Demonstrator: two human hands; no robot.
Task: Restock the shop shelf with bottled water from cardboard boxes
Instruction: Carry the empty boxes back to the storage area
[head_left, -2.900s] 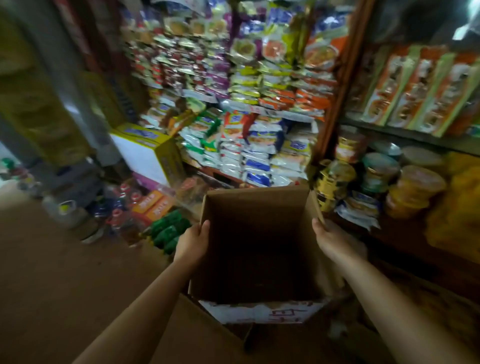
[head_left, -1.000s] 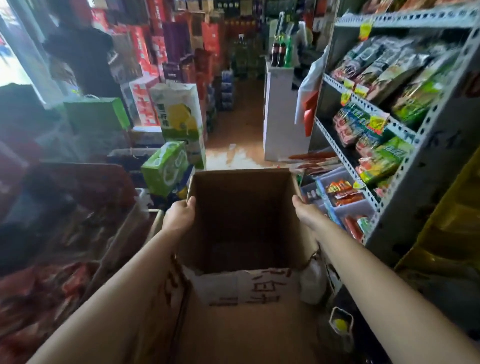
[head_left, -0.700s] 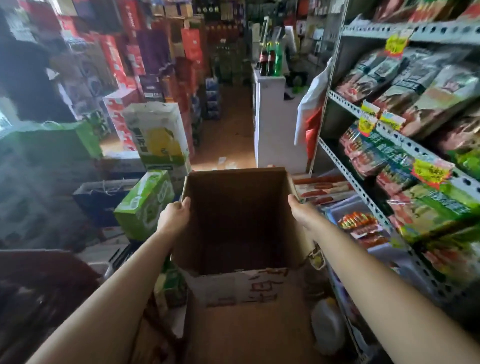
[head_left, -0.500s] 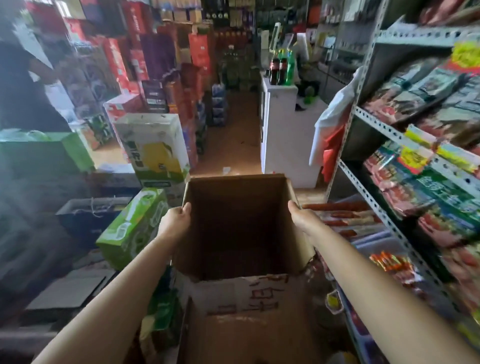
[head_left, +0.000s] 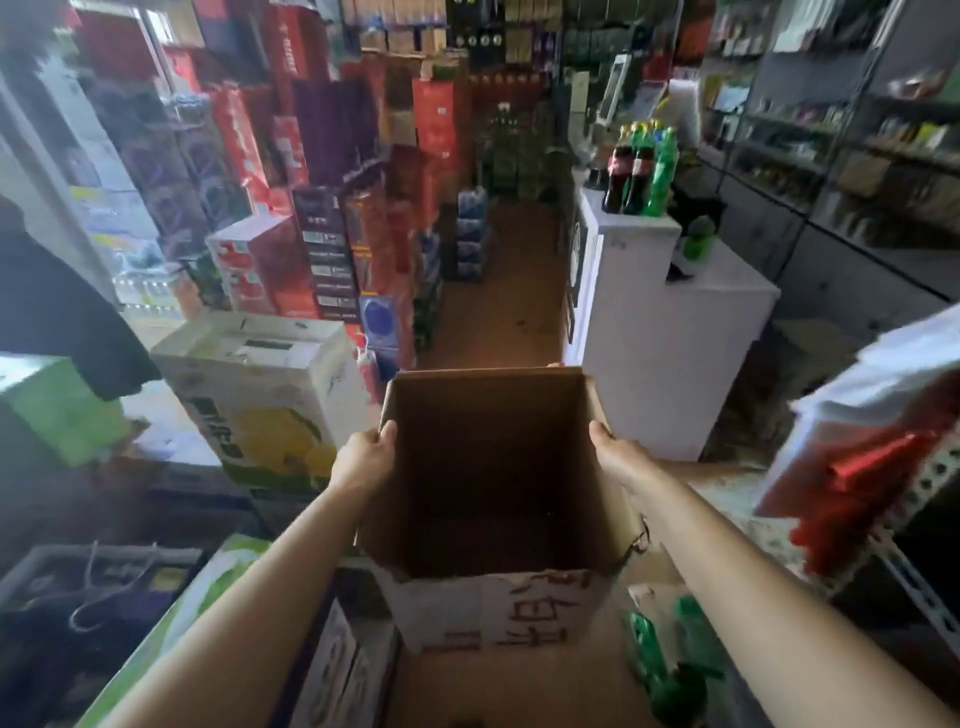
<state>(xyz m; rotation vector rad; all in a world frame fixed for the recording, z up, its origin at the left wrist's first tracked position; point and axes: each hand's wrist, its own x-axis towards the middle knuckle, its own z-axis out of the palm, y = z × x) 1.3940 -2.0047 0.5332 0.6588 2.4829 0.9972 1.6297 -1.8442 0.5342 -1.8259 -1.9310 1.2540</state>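
Hands on both side walls: left hand (head_left: 363, 460) and right hand (head_left: 618, 457) grip the empty brown cardboard box (head_left: 493, 467), open-topped, at centre frame. Looks like the clearing-away step; next move calls for a spot down the brown-floored aisle (head_left: 498, 301) to drop it.

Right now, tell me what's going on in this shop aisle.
A person is carrying an open cardboard box down the aisle, with the left hand gripping its left wall and the right hand on its right wall. The box looks empty; no water bottles show inside. Stacked cartons line the left side. A white counter with soda bottles on top stands ahead to the right. No restocking is under way in this frame.
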